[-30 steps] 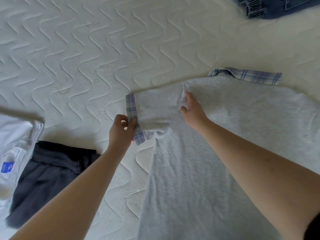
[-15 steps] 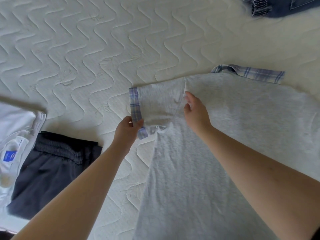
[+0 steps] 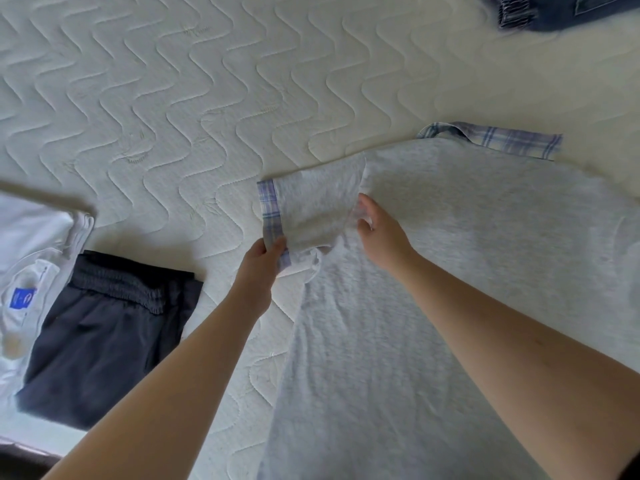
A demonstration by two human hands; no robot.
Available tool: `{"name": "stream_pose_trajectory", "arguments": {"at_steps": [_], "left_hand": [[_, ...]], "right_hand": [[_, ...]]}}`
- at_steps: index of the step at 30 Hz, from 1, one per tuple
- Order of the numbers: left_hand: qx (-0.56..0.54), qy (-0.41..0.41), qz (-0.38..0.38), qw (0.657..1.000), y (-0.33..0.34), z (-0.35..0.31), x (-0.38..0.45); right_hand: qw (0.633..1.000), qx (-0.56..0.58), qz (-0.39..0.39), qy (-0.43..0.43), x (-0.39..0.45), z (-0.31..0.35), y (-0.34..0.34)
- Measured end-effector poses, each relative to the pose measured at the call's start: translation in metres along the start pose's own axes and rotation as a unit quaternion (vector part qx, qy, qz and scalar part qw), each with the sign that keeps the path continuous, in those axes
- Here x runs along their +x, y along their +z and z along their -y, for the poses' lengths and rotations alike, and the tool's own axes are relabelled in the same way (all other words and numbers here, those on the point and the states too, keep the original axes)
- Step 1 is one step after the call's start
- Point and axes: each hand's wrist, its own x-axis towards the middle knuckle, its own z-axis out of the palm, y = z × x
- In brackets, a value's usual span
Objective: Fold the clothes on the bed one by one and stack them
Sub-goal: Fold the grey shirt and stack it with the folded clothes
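Soft, even daylight fills the scene, bright and without glare. Shadows are faint: a thin one lies beneath the pale grey cotton shirt's plaid-cuffed sleeve (image 3: 311, 206) near the centre. The white wave-quilted mattress (image 3: 173, 98) bows outward with wide-angle distortion. The dark blue denim garment (image 3: 568, 10) at 1 o'clock is smeared with blur; the centre is sharper.

No legible text. A small blue label (image 3: 23, 298) on the folded white garment (image 3: 33, 244) appears printed, but unreadable.
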Motion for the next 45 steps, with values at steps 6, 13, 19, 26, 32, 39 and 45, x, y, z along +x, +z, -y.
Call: {"name": "stream_pose_trajectory", "arguments": {"at_steps": [6, 13, 19, 26, 32, 39, 45], "left_hand": [[0.013, -0.023, 0.131, 0.991, 0.010, 0.006, -0.006], [-0.030, 0.004, 0.007, 1.000, 0.023, -0.012, 0.007], [0.002, 0.052, 0.013, 0.999, 0.031, -0.022, -0.004], [0.129, -0.032, -0.075, 0.988, 0.025, 0.006, -0.012], [0.301, 0.127, -0.200, 0.924, 0.016, -0.019, 0.003], [0.561, 0.238, -0.106, 0.786, 0.036, -0.077, 0.060], [0.649, 0.198, -0.089, 0.729, 0.049, -0.113, 0.101]], "right_hand": [[0.996, 0.067, -0.061, 0.008, -0.018, -0.009, 0.008], [0.897, 0.393, 0.113, 0.171, -0.029, 0.000, 0.022], [0.816, 0.511, 0.100, 0.251, -0.029, 0.008, 0.027], [0.892, 0.387, 0.058, 0.228, -0.017, 0.002, 0.014], [0.961, 0.248, -0.033, 0.114, -0.006, -0.009, 0.000], [0.986, 0.154, -0.040, 0.054, 0.020, 0.000, -0.020], [0.999, 0.052, 0.007, -0.011, 0.047, 0.008, -0.024]]}}
